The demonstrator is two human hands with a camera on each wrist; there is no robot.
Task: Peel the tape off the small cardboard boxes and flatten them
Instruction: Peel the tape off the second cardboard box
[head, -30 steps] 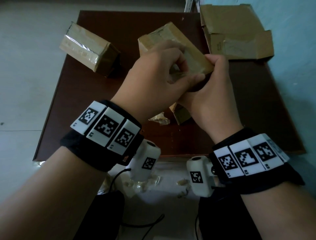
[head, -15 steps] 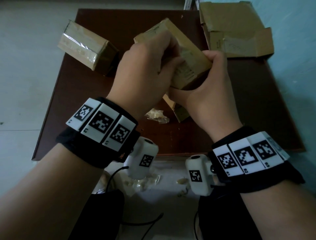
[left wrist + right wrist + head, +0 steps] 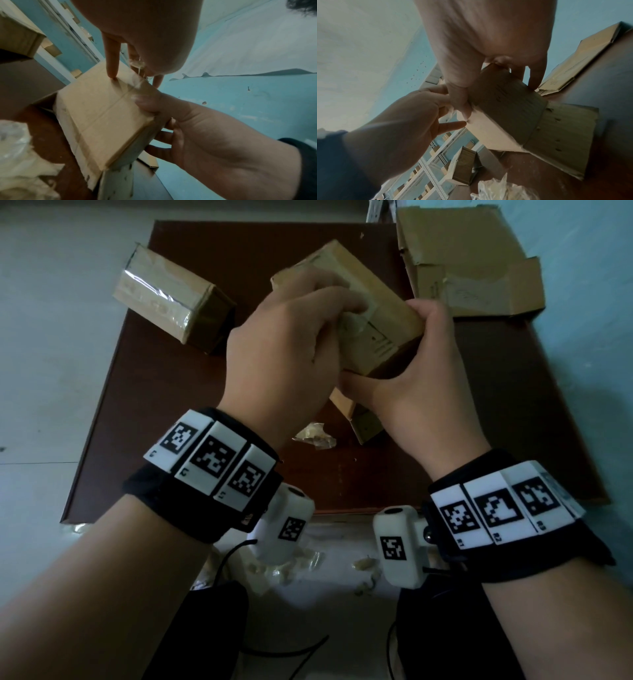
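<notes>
While both hands [image 3: 346,357] grip, box [image 3: 383,313] between (apparently taped)

Probably a stockroom: pale metal shelving [image 3: 426,180] stacked with cartons, blue walls [image 3: 240,101], a low brown table [image 3: 342,474].

Both hands raised close together, left hand [image 3: 291,337] fingers pinched, right hand [image 3: 421,385] fingers curled, gripping.

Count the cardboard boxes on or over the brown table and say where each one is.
3: the box gripped by the left hand and right hand mid-table; a taped box at far left; an opened box at far right. Others may be hidden.
</notes>
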